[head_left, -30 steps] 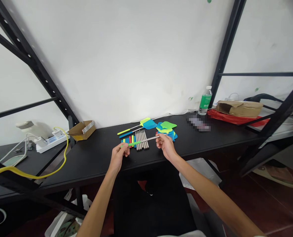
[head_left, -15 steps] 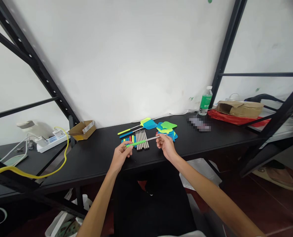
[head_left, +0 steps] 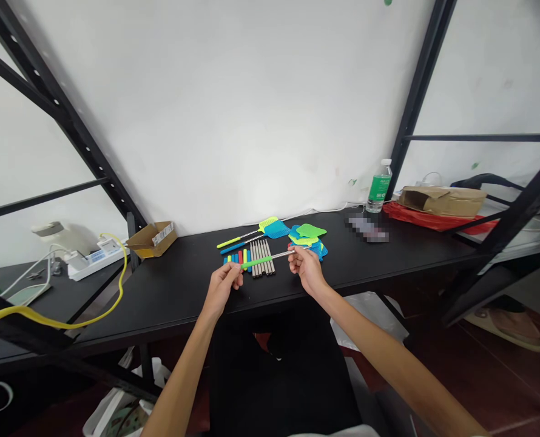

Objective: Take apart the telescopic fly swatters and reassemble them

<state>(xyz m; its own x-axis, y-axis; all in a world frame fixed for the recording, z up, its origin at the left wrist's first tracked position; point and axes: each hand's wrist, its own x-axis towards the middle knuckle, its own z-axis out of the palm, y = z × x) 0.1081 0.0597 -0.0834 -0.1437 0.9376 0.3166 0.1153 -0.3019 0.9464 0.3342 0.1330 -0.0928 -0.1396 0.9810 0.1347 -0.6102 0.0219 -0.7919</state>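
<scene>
My left hand [head_left: 222,286] grips the green handle [head_left: 256,261] of a thin metal rod [head_left: 283,255], and my right hand [head_left: 305,271] pinches the rod's far end. The rod runs level between them above a black desk [head_left: 174,297]. Just beyond lie a row of brown-and-metal rods [head_left: 263,257] and several coloured handles [head_left: 236,260]. Two assembled fly swatters [head_left: 270,228], with yellow and blue heads, lie behind them. Blue and green mesh swatter heads [head_left: 307,233] are stacked close past my right hand.
A small cardboard box [head_left: 152,240] and a power strip [head_left: 97,258] with a yellow cable [head_left: 121,285] stand left. A green-labelled water bottle [head_left: 379,187], a pixelated object [head_left: 366,228] and a paper package [head_left: 442,201] on red plastic stand right. Black shelf uprights flank the desk.
My left hand and the green handle have shifted right, toward my right hand. The stretch of rod showing between my hands is shorter. My right hand has barely moved.
</scene>
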